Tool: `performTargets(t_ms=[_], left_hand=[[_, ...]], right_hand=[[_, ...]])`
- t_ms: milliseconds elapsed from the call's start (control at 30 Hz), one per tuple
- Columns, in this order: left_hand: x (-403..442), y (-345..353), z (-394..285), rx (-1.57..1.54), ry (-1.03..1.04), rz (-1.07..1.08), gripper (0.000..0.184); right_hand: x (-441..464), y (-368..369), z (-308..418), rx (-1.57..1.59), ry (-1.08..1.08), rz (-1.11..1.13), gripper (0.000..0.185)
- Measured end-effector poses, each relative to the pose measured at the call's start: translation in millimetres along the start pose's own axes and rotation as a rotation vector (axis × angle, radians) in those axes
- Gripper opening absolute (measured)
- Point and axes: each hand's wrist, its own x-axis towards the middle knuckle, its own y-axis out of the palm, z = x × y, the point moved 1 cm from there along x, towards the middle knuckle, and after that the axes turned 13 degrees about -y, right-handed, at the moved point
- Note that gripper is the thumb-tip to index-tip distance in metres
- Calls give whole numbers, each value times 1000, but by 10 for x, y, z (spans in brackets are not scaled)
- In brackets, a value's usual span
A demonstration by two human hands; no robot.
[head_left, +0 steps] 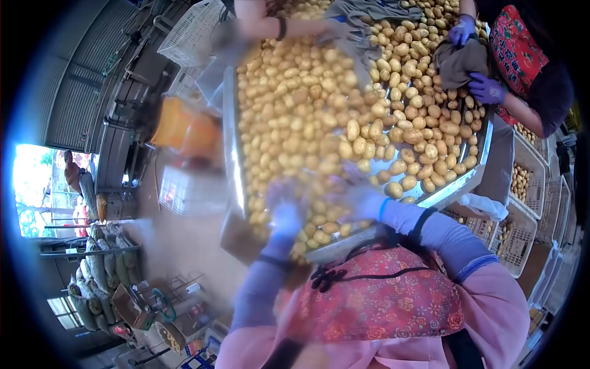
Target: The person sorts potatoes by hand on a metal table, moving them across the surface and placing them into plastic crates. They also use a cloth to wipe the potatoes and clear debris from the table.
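Note:
Yellow-brown potatoes [295, 117] cover a metal-rimmed sorting table [232, 141]. My left hand [286, 200], in a pale purple glove, lies over the potatoes near the table's front left corner. To its right, my right hand [356, 194], gloved alike, reaches across potatoes by the front edge. Motion blurs both hands, but their fingers look stretched out and loose, with nothing seen gripped. Whether single potatoes touch the fingertips is too smeared to tell. A bare patch of table shows right of my right hand.
Across the table, one person's purple-gloved hands [474, 61] hold a dark cloth [462, 63]; another person's arm [264, 27] reaches over the potatoes beside a grey cloth [356, 37]. White crates [521, 237] with potatoes stand at right. An orange container [184, 126] and a white crate [187, 192] stand left.

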Motion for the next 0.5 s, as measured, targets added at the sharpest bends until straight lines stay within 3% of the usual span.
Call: performTargets(t_ms=[67, 133, 233, 333, 367, 400, 433, 500], left_hand=[[-70, 220, -235, 326, 221, 228, 77], [-249, 239, -352, 358, 494, 213, 79], [95, -317, -250, -42, 416, 305, 85], [255, 112, -323, 38, 333, -55, 96], [371, 166, -488, 116, 296, -155, 98], [494, 273, -765, -86, 19, 67, 96], [493, 434, -943, -33, -7, 60, 95], [455, 311, -1349, 27, 50, 136, 94]], right_hand=[[-10, 56, 21, -20, -42, -22, 56], [-298, 60, -109, -9, -110, -62, 47], [-958, -180, -310, 46, -129, -99, 39], [-1173, -435, -657, 280, 308, -109, 40], [-1083, -486, -733, 150, 338, -141, 37], [-921, -524, -788, 20, 368, -173, 35], [-776, -556, -824, -111, 397, -204, 33], [-520, -175, -1078, -9, 710, -66, 27]])
